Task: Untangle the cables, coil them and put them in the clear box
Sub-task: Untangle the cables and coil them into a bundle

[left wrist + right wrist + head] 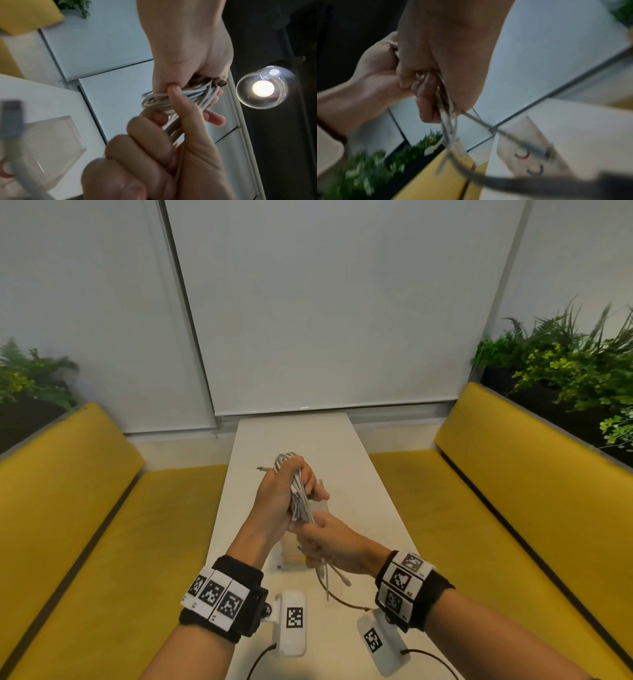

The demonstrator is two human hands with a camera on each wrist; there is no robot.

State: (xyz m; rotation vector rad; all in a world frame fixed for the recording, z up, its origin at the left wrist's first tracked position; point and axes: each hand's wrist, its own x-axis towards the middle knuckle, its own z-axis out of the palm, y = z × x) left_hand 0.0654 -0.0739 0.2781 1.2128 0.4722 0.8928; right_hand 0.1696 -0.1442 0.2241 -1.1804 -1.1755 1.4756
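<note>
The long white worktop [359, 474] runs away from the person, with yellow benches [75, 508] on both sides. The clear box [322, 501] stands on the worktop, just behind and under the two hands, so it is partly hidden. It shows better in the left wrist view, where it looks see-through.

The step in hand looks like the coiling. The left hand [277, 501] is up in the air over the worktop. Its grip is curled tight round a fat bundle of white cables [298, 494]. Loops stick out of the top of the fist, and one small plug end pokes out to the left.

The right hand [329, 542] is just below the left one and touches it. Its grip is curled shut too, pinching the cables where they come out of the bundle. A few loose ends [334, 575] hang down from the right hand. They dangle close over the worktop.

Next, the loose ends probably need to be wound round the bundle or tucked in, so it stays neat. Then the bundle can go down into the box, which is near.
</note>
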